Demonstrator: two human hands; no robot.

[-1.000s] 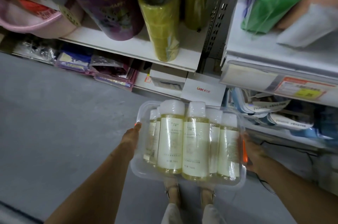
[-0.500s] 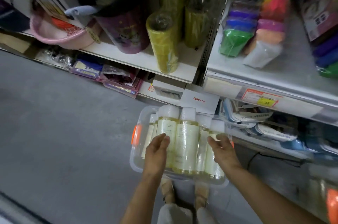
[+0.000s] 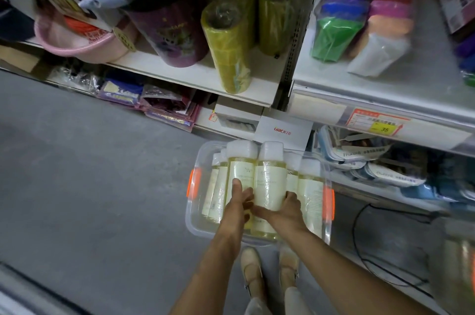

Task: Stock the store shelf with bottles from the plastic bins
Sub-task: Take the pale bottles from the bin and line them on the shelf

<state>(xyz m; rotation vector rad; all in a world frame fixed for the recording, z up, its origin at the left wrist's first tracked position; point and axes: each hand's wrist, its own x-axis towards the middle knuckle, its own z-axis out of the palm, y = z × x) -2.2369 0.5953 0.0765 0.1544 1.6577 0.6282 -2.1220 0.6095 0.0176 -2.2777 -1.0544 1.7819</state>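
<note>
A clear plastic bin (image 3: 195, 224) with orange latches sits low in front of my feet, filled with several yellow bottles with white caps. Two bottles lie on top of the rest. My left hand (image 3: 237, 202) grips the left top bottle (image 3: 240, 169), thumb on its label. Beside it, my right hand (image 3: 289, 209) curls round the right top bottle (image 3: 271, 178) from the right side. The lower ends of both bottles are hidden behind my hands. The white store shelf (image 3: 195, 75) rises just behind the bin.
Yellow wrapped rolls (image 3: 227, 49), a purple tub (image 3: 172, 31) and a pink basin (image 3: 84, 44) stand on the shelf. A second shelf (image 3: 334, 83) to the right holds coloured packs above a price tag (image 3: 376, 123). White boxes (image 3: 282, 129) sit behind the bin. A black cable (image 3: 365, 258) trails on the grey floor.
My hands let go of the bin's sides, moved in over the bottles and closed on the two top ones. The view has tilted up toward the shelves.
</note>
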